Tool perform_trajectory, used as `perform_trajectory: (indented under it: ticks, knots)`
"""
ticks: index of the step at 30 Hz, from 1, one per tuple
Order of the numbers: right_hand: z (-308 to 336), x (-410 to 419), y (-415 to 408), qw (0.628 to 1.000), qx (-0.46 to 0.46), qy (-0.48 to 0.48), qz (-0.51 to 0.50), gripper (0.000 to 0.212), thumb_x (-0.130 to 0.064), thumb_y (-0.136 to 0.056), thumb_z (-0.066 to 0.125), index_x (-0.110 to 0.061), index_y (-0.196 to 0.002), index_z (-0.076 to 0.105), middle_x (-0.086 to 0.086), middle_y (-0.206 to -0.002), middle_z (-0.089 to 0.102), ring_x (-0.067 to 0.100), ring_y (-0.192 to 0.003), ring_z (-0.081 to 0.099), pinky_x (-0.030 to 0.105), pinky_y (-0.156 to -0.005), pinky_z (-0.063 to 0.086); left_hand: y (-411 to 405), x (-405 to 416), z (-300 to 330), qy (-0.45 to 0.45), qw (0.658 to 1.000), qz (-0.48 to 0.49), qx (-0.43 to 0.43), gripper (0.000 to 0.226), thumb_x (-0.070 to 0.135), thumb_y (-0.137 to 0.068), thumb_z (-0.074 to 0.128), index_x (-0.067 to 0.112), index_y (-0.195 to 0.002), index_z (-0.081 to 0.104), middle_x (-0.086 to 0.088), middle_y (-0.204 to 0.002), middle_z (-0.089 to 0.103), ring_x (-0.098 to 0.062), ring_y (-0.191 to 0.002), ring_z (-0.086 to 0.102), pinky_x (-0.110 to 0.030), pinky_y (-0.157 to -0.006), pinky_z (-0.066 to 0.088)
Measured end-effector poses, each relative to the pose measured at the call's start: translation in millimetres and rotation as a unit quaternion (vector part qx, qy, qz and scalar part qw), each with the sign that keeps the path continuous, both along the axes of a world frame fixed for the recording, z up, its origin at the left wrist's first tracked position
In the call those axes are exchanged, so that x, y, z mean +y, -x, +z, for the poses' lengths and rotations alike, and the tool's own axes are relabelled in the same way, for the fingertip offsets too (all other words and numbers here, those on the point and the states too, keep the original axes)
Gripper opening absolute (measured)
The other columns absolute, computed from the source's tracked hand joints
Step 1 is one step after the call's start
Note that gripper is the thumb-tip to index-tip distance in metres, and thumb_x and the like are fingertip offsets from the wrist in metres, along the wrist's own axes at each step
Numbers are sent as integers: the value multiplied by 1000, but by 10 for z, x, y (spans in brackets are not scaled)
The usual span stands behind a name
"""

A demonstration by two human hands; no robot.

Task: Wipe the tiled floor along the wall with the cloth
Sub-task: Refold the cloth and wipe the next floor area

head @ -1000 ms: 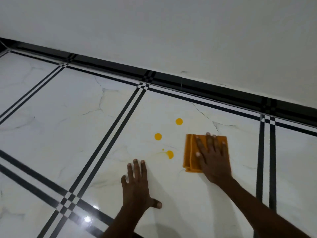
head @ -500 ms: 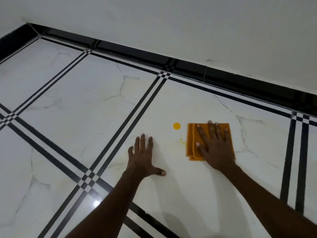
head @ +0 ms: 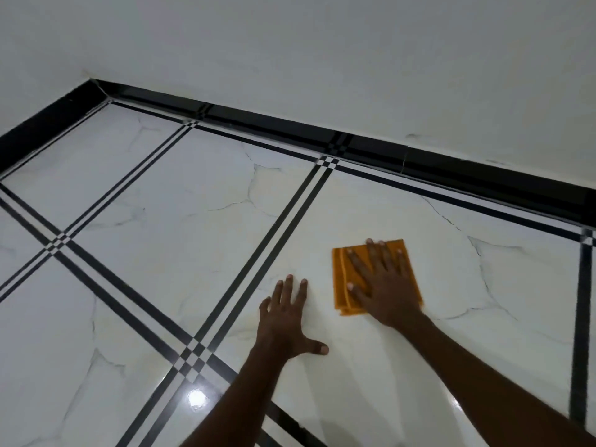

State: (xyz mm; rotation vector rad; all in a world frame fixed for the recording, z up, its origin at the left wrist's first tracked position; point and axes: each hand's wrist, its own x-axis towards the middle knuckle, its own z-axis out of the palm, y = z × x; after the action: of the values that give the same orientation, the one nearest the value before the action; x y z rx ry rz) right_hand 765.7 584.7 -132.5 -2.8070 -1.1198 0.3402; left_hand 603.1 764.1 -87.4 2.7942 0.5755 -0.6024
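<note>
A folded orange cloth (head: 342, 279) lies flat on the white marble-look tiled floor (head: 180, 240), a short way out from the wall. My right hand (head: 383, 285) presses on the cloth with fingers spread and straight, covering most of it. My left hand (head: 285, 321) rests flat on the bare tile just left of the cloth, fingers spread, thumb out to the right, holding nothing. No yellow spots show on the tile around the cloth.
A white wall (head: 322, 59) with a black skirting strip (head: 451, 171) runs across the back, meeting a second wall at the left corner (head: 93, 83). Black double lines (head: 271, 233) cross the floor between tiles. A light glare (head: 196, 398) shines near my left forearm.
The yellow spots beside the cloth are gone: three a second ago, one half a second ago, none now. The cloth and my right hand slid left over them. The view shifted left toward the corner.
</note>
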Motion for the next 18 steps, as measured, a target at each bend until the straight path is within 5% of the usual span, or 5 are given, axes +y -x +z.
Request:
perform_trajectory:
  ticks: [7, 11, 14, 18]
  knots:
    - [131, -132, -913, 988, -3, 43, -146, 91, -74, -83, 2, -31, -164, 7, 21, -170, 7, 45, -155, 10, 66, -122, 6, 37, -40, -19, -19, 999, 33, -16, 141, 79, -57, 73, 32, -158, -13, -3, -166, -20, -26, -154, -14, -53, -122, 6]
    - [12, 567, 69, 1000, -10, 2, 13, 82, -70, -91, 18, -31, -163, 19, 19, -170, 14, 46, -155, 17, 67, -122, 13, 165, -127, 17, -9, 993, 116, -1, 139, 80, -60, 71, 32, -157, -16, -10, -165, -23, -33, -153, -18, -55, -121, 3]
    - [41, 289, 618, 993, -7, -4, 115, 79, -70, -94, 30, -34, -163, 14, 16, -171, 12, 41, -157, 13, 65, -122, 12, 221, -91, 16, -11, 993, 114, -4, 141, 86, -58, 67, 29, -158, -15, -12, -165, -21, -36, -153, -16, -55, -121, 4]
    - [8, -567, 96, 1000, -18, 11, 7, 78, -67, -93, 29, -31, -162, 23, 16, -169, 18, 43, -154, 23, 63, -123, 15, 219, -49, -28, 11, 993, 115, -3, 141, 87, -57, 66, 34, -157, -18, -9, -164, -25, -32, -152, -19, -53, -122, 1]
